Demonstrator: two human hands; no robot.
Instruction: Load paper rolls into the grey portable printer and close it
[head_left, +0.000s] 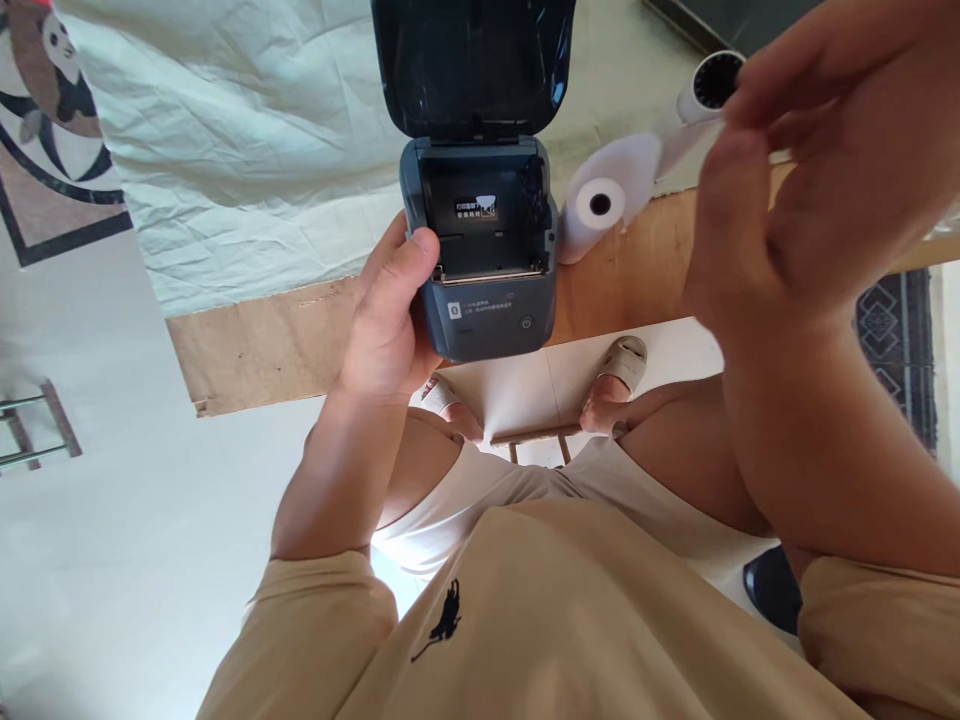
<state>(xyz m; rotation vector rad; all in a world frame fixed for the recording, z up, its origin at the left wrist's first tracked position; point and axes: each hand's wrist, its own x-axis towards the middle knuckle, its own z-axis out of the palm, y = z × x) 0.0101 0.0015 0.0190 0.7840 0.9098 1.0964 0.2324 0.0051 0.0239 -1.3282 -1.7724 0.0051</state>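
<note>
My left hand (pixel 394 320) grips a dark label printer (pixel 487 325) by its left side, thumb on the rim. The printer's black lid (pixel 476 70) is up, and its compartment shows a small printed label but no roll. To the printer's right stands a white paper roll (pixel 577 225) with a loose sheet curling off it. Farther back is a second white roll (pixel 686 105) with a dark, ridged core. My right hand (pixel 832 170) is raised beside that second roll, thumb and fingers curled and blurred. Whether its fingers touch or hold anything is unclear.
The wooden table (pixel 262 345) is partly covered by a pale green cloth (pixel 247 130). A dark flat object (pixel 750 20) lies at the back right. Below the table edge are my legs and sandalled feet. A panda-patterned mat (pixel 64 110) shows at far left.
</note>
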